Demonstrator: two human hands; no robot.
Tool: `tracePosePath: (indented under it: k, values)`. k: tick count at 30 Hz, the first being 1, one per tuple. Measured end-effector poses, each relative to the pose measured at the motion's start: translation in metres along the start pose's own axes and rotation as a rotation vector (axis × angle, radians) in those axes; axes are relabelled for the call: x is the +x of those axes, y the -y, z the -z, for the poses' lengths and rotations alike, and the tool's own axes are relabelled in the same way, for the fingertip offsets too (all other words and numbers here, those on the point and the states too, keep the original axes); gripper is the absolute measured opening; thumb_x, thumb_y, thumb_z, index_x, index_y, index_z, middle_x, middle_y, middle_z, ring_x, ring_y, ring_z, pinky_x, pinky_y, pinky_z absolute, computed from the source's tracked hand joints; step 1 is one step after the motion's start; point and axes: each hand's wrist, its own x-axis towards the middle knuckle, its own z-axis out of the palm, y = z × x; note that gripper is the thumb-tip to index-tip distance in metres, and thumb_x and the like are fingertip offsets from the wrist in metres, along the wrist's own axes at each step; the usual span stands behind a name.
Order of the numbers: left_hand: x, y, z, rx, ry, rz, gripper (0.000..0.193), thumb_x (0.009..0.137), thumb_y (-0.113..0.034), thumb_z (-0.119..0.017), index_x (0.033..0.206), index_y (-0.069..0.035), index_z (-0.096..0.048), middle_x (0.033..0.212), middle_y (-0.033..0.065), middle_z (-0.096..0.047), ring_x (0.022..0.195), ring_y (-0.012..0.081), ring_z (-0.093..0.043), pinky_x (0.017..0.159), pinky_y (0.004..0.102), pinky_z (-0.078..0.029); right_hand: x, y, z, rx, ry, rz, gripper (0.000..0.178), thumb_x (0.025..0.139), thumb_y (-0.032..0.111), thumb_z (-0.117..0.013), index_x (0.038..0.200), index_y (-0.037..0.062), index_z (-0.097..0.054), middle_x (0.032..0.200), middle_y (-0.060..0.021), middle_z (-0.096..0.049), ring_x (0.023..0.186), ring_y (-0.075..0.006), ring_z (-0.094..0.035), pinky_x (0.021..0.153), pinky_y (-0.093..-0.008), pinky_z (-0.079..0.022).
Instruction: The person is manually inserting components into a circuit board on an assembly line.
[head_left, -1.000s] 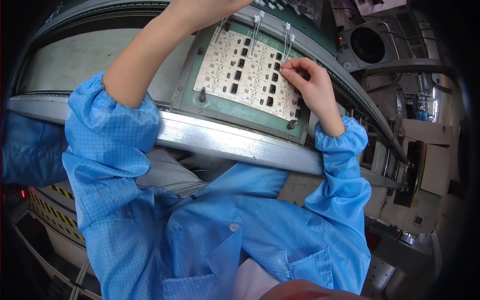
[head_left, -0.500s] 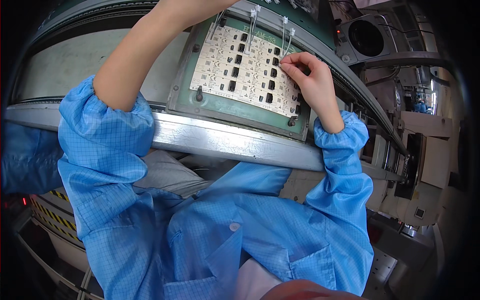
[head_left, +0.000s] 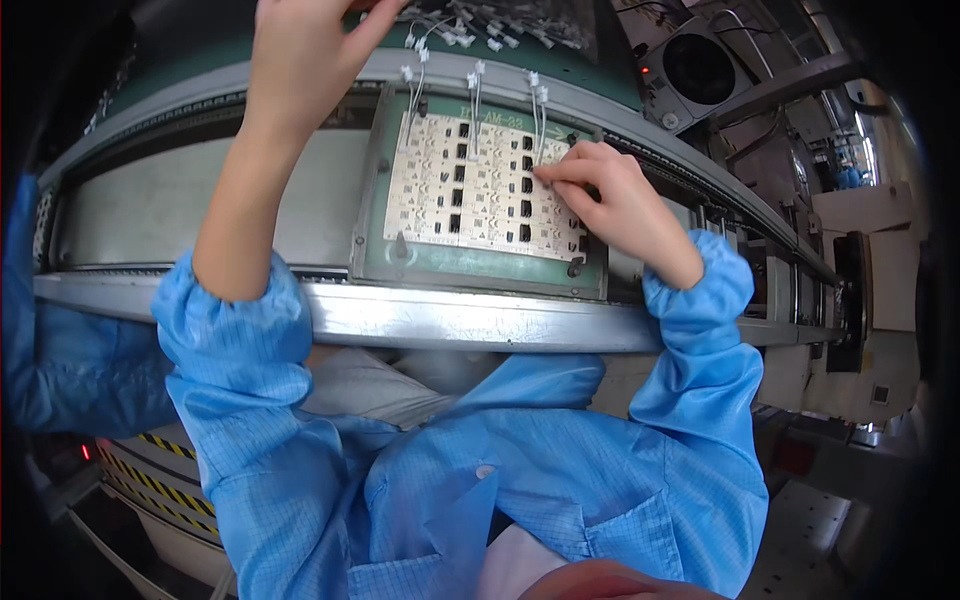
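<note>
A pale circuit board panel with rows of black components lies in a green carrier tray. My right hand is over its right side, thumb and forefinger pinched together beside a black component. Whatever is in that pinch is too small to make out. White wires with connectors stand up from the panel's far edge in several places. My left hand is raised beyond the tray's far left corner, its thumb pointing right. The picture's upper edge cuts off its fingers, so their grip is hidden.
A heap of white wired connectors lies on a dark green surface behind the tray. The tray sits between metal rails, the near rail running before me. A round black fan-like unit stands at the far right. Blue cloth shows at left.
The view has shifted, so the tray appears lower and more of the left hand shows. My left hand has moved leftward relative to the tray. The right hand stays pinched at the panel's right side.
</note>
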Motion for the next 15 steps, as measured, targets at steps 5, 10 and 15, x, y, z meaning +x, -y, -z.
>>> tracePosePath:
  k: [5,10,15]
  values:
    - [-0.031,-0.035,0.008,0.066,0.073,-0.118,0.011,0.086,-0.016,-0.075,0.090,-0.013,-0.065,0.083,-0.0002,-0.066,0.087,0.0206,-0.063,0.089,0.0412,-0.041,0.068,-0.033,0.008,-0.175,-0.265,0.016,0.022,0.095,0.018,-0.063,0.108,0.0018,-0.071,0.100,-0.0149,-0.064,0.096,-0.0317,-0.064,0.084,-0.0407,-0.052]
    - [-0.068,-0.076,0.017,0.152,0.221,-0.160,0.014,0.080,-0.013,-0.077,0.087,-0.012,-0.065,0.081,0.0014,-0.063,0.084,0.0219,-0.062,0.087,0.0426,-0.041,0.164,-0.069,-0.017,-0.199,-0.316,0.104,0.028,0.093,0.015,-0.063,0.119,0.0047,-0.068,0.105,-0.0168,-0.066,0.103,-0.0353,-0.065,0.090,-0.0448,-0.052]
    - [-0.087,-0.073,0.019,0.016,0.350,0.013,0.010,0.082,-0.011,-0.076,0.086,-0.009,-0.068,0.082,0.0028,-0.067,0.083,0.0232,-0.063,0.086,0.0413,-0.042,0.202,-0.069,-0.026,-0.194,-0.141,-0.078,0.041,0.089,0.005,-0.063,0.130,0.0064,-0.061,0.116,-0.0215,-0.069,0.113,-0.0411,-0.064,0.099,-0.0474,-0.050]
